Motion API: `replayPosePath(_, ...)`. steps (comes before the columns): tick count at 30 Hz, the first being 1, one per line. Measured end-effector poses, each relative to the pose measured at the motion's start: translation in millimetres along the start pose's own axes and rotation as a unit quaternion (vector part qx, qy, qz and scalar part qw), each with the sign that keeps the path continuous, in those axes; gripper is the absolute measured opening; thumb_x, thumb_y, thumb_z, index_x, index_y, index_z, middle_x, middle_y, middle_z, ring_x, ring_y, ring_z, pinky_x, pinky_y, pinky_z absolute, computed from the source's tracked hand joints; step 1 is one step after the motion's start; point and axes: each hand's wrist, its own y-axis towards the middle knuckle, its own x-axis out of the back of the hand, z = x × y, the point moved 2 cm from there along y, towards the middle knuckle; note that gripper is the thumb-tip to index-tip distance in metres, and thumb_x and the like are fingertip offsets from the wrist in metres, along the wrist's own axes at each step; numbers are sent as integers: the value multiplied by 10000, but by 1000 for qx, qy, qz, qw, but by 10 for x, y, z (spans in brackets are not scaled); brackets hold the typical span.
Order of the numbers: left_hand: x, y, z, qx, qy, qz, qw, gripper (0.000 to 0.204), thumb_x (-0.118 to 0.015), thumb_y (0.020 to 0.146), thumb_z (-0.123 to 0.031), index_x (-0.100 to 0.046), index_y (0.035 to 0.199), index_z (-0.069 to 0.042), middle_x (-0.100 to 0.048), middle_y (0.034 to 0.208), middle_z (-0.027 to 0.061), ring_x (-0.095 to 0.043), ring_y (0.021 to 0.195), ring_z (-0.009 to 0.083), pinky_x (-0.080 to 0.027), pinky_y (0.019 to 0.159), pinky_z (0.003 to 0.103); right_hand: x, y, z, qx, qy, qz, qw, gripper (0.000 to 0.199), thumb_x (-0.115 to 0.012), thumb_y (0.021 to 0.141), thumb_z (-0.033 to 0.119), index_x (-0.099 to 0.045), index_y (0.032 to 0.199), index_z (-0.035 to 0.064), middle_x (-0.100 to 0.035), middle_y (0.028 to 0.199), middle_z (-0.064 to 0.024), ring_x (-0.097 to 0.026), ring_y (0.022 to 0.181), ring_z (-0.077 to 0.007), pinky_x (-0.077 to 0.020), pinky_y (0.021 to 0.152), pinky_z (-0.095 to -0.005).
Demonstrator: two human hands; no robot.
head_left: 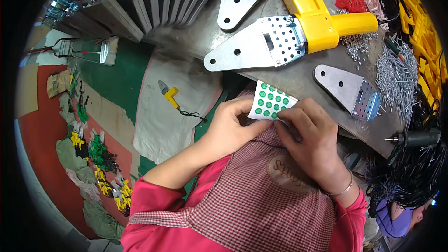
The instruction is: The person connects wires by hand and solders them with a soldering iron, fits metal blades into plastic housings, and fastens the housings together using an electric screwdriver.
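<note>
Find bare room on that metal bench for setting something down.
The metal bench is bare between the yellow-handled pipe welder and lower metal plate, beyond the sticker sheet in left hand and right hand; a smaller patch lies left of the upper metal plate. The right side is crowded with screws, nuts and yellow plastic parts.
</note>
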Motion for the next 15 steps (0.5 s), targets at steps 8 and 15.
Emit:
replayPosePath(8,-20,36,-80,-157,245,-44,956,208,-723,714,-6,-697,920,-20,-649,842,102,-628,818,273,-490,712,345,-66,35,85,-30,-58,9,998,201,-723,700,67,-569,827,54,-482,760,-89,-578,667,-258,-479,533,-373)
replayPosePath(15,28,27,-224,-170,280,-55,943,163,-729,721,-37,-684,876,-14,-627,825,118,-606,783,298,-486,677,373,11,103,-20,-45,36,-5,998,170,-716,693,41,-596,813,38,-534,737,-85,-565,603,-245,-470,523,-346)
